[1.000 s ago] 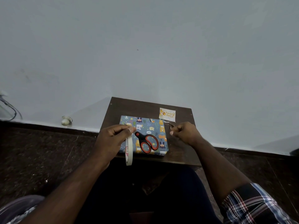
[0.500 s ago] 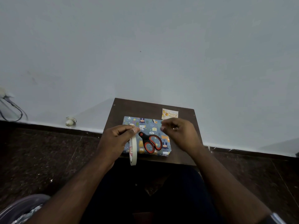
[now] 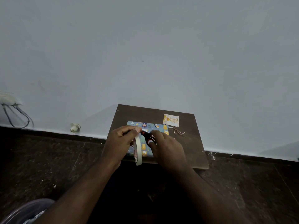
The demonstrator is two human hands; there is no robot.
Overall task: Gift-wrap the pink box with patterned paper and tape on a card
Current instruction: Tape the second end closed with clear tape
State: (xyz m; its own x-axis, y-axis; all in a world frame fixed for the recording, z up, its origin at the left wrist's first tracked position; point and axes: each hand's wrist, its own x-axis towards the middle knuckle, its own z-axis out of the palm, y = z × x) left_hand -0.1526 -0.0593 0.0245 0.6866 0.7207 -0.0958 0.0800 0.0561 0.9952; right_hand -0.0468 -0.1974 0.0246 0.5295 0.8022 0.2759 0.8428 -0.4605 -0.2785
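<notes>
Box: flat rectangular wrapped box (image 3: 146, 126), glossy cartoon-print paper, mid-desk (image 3: 191, 151).
Card: pale card (image 3: 171, 120), far right corner.
Left hand (image 3: 120, 141): pinches white tape roll (image 3: 137, 148).
Right hand (image 3: 165, 147): fingers curled on black-red scissors (image 3: 148, 137).

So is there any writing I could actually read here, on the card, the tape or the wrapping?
Nothing can be quoted.
Card: gold script beside orange pictures, too small and blurred to read.
Tape roll: red print on its inner ring, too blurred to read.
Wrapped box: only cartoon pictures show, no legible words.
Scissors: no marking visible.
</notes>
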